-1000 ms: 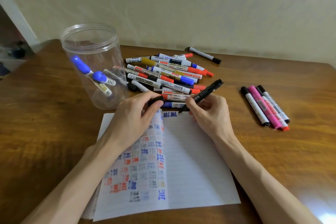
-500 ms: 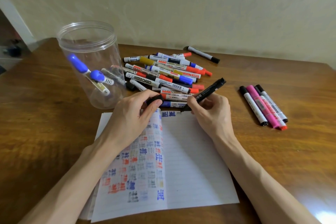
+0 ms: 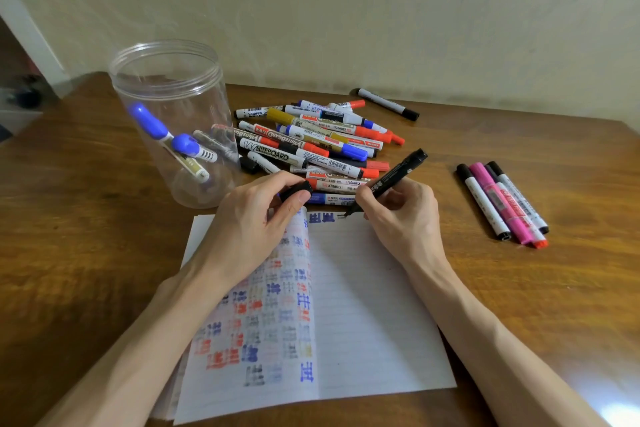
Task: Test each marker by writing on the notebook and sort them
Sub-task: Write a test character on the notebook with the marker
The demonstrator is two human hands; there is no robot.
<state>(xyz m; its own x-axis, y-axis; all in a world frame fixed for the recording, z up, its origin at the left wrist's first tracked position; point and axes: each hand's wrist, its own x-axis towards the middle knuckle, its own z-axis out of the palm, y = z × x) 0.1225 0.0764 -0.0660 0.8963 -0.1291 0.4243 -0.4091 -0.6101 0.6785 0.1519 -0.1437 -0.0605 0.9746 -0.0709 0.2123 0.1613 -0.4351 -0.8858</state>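
Notebook [image 3: 363, 305] nearest, open flat on the wooden table [image 3: 86, 253]. Left page is full of red, blue and grey test glyphs; right page is nearly blank, with two blue glyphs at the top edge.

Left hand [image 3: 249, 229] rests on the left page, pinning it, with thumb and forefinger pinched around a black cap [image 3: 296, 191]. Right hand [image 3: 401, 215] is closed in a writing grip on the black marker [image 3: 391, 178], barrel tilted up and away to the right, tip down on the top line just right of the blue glyphs. A small dark mark is already there, so ink looks to be flowing; too small to judge quality.

Step in hand: test stroke for this marker. To do it well:
- keep the left palm's weight on the page so the paper doesn't creep
- write a full glyph, same size as its neighbours, so line density is comparable
- even pressure, steady speed; a dying tip shows as fading on the longer strokes
- stay on the top row, clear of the blue marks
- recap before sorting

Beyond the hands: untested pile [image 3: 311, 146] of whiteboard markers, touching the notebook's far edge. Clear plastic jar [image 3: 173, 114] to its left holds a few markers, blue caps visible. Four markers [image 3: 502, 201] lie side by side to the right, well apart from the pile. Single black-capped marker [image 3: 386, 103] sits farthest back near the wall.
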